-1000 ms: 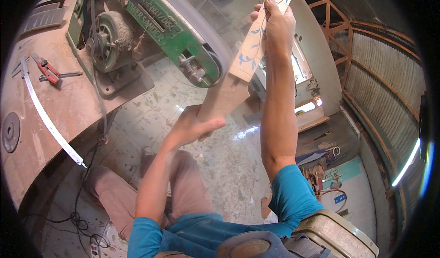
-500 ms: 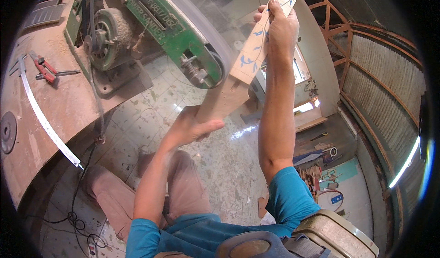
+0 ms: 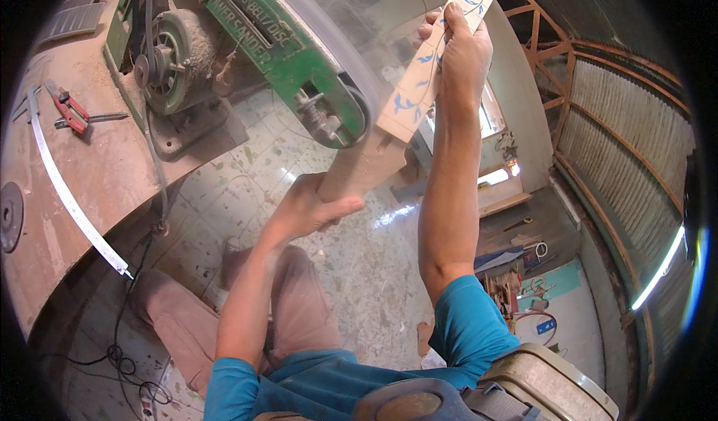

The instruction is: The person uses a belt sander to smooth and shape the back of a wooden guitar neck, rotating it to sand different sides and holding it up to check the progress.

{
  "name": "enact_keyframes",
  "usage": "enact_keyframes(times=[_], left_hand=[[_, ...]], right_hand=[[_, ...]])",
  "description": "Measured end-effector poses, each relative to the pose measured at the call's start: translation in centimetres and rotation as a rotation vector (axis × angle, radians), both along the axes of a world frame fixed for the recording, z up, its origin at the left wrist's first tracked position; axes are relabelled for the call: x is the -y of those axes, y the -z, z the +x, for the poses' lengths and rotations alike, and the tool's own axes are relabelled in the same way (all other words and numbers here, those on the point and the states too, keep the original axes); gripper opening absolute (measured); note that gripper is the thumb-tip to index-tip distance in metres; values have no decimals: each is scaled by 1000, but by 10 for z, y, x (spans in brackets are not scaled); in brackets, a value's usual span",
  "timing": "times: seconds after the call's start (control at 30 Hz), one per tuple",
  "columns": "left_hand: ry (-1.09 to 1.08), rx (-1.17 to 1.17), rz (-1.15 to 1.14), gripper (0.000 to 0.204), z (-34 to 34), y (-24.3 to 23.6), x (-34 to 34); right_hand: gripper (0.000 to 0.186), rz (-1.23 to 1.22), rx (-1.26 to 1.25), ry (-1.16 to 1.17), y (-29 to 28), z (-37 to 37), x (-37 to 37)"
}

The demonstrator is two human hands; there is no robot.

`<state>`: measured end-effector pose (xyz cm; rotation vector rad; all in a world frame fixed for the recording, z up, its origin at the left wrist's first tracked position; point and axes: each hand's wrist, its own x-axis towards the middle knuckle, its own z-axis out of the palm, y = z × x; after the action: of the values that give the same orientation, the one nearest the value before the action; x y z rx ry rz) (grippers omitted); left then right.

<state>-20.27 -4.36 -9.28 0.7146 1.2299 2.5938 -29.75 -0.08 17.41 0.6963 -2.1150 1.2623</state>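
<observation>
My left hand (image 3: pixel 310 208) grips the plain lower end of the wooden piece (image 3: pixel 411 96), below the sander (image 3: pixel 278 62); my right hand (image 3: pixel 465 54) clasps its blue-patterned part, right of the sander. Whether the wood touches the sander's belt (image 3: pixel 340 47) or sits just beside it, I cannot tell. A loose grip or uneven pressure could let the belt snatch or gouge it.

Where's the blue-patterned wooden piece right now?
The blue-patterned wooden piece is upper centre in the head view, just right of the green belt sander, gripped low by the left hand and higher up by the right hand.
</observation>
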Motion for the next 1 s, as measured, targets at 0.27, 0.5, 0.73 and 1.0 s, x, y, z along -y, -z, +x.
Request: enact_keyframes(times=[0.27,0.5,0.73,1.0], left_hand=[[-3,-1,-59,41,-3,3,1],[-12,-1,-105,45,-6,9,-1],[-9,-4,-130,49,-11,15,-5],[39,27,-132,52,-8,24,-8]], right_hand=[[19,-21,3,-9,3,0,-2],[19,-22,-6,-33,6,2,-4],[19,-15,-28,-43,7,10,0],[19,10,-35,3,17,17,2]])
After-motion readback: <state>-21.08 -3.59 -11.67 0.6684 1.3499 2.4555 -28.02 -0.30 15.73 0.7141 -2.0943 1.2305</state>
